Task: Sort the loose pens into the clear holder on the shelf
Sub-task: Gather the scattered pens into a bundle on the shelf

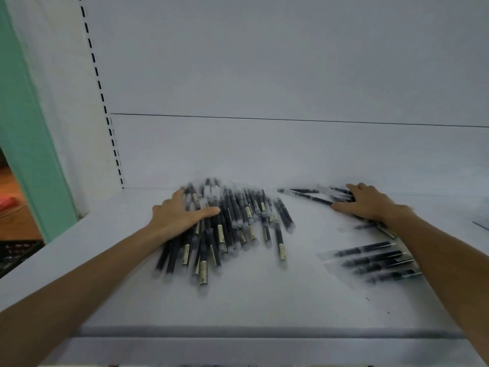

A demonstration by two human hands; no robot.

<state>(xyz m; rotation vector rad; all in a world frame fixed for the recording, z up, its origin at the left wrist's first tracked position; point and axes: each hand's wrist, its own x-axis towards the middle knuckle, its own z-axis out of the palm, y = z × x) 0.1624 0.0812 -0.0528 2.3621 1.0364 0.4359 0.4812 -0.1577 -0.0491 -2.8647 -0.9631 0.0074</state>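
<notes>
Head view: left hand [182, 213] rests flat, fingers straight, on the pile of pens [232, 221] at 11 o'clock on the shelf [264, 295] — square them parallel before lifting. Right hand [367, 202], spread, presses stray pens [309, 196] at 2 o'clock; the blurred clear holder [370, 260] seemingly lies at 3 o'clock.

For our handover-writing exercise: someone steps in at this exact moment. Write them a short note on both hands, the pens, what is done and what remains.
Left hand: open, flat on the big pile of dark pens with beige labels on the white shelf.
Right hand: open, spread over a smaller scatter of dark pens, back right.
Four dark pens in seemingly clear wrapping lie front right.
Done: nothing visibly sorted; no clear holder in view.
Left: find the holder, load every pen.
</notes>
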